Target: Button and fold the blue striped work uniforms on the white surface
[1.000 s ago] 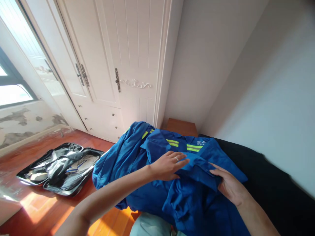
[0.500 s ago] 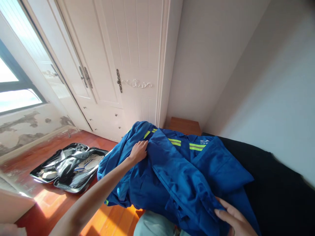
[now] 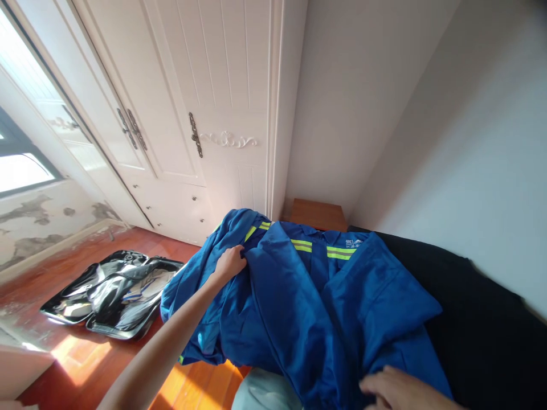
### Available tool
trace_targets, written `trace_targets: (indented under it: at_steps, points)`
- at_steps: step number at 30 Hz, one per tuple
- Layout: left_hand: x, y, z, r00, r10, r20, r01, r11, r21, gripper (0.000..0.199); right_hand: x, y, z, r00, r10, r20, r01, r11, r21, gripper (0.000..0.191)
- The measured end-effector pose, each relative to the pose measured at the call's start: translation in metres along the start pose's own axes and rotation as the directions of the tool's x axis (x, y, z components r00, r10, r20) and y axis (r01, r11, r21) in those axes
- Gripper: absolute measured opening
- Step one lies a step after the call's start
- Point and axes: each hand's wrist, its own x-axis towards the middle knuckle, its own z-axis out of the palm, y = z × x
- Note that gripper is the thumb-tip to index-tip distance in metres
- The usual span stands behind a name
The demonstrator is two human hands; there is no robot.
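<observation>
A blue work jacket (image 3: 294, 296) with yellow-green reflective stripes and a small white chest print lies spread out in front of me. My left hand (image 3: 231, 263) is closed on its fabric at the left shoulder area, beside a stripe. One sleeve (image 3: 299, 307) runs diagonally down across the front toward the bottom edge, where its end is out of sight. Over the lower right part of the jacket is my right hand (image 3: 397, 388), slightly blurred, its fingers apart and holding nothing that I can see. The picture's bottom edge cuts off part of it.
Dark cloth (image 3: 482, 319) covers the surface to the right, along the wall. An open black suitcase (image 3: 115, 293) with packed items lies on the reddish wooden floor (image 3: 72, 364). Behind stand a white wardrobe (image 3: 231, 74) and a small brown wooden piece (image 3: 318, 213). My light-coloured knee (image 3: 265, 390) shows below.
My right hand has let go of the sleeve end and moved slightly lower. The sleeve now lies smoother and farther down. The left hand keeps its hold; the view has shifted a little.
</observation>
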Motion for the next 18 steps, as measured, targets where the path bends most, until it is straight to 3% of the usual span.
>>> trace_targets:
  at_steps: [3,5,7,8,10,12,15,18]
  points:
    - [-0.002,0.000,0.001,0.998,-0.058,0.001,0.058,0.998,-0.032,0.042,0.054,-0.066,-0.038,0.967,-0.236,0.094,0.238,0.971,-0.005,0.040]
    - [-0.004,0.001,0.001,0.996,-0.087,-0.011,0.086,0.994,-0.068,0.038,0.119,-0.106,-0.057,0.921,-0.388,0.029,0.388,0.921,0.008,0.042]
    - [-0.006,0.003,0.001,0.993,-0.111,-0.025,0.108,0.988,-0.109,0.033,0.193,-0.137,-0.073,0.837,-0.528,-0.143,0.493,0.841,-0.221,0.040]
    - [-0.008,0.005,0.002,0.992,-0.125,-0.032,0.120,0.985,-0.128,0.032,0.229,-0.147,-0.080,0.792,-0.575,-0.206,0.473,0.791,-0.388,0.041]
    - [-0.012,0.007,0.003,0.986,-0.158,-0.049,0.149,0.976,-0.157,0.033,0.292,-0.160,-0.092,0.779,-0.580,-0.237,0.442,0.777,-0.447,0.046]
    - [-0.017,0.008,0.005,0.979,-0.196,-0.059,0.184,0.968,-0.173,0.033,0.338,-0.163,-0.098,0.792,-0.578,-0.195,0.441,0.763,-0.472,0.047]
    - [-0.024,0.007,0.007,0.971,-0.235,-0.053,0.218,0.952,-0.216,0.028,0.380,-0.158,-0.100,0.803,-0.588,-0.096,0.475,0.729,-0.492,0.037]
    - [-0.027,0.002,0.011,0.971,-0.224,-0.087,0.185,0.928,-0.324,0.025,0.402,-0.145,-0.099,0.787,-0.608,-0.102,0.482,0.710,-0.514,0.036]
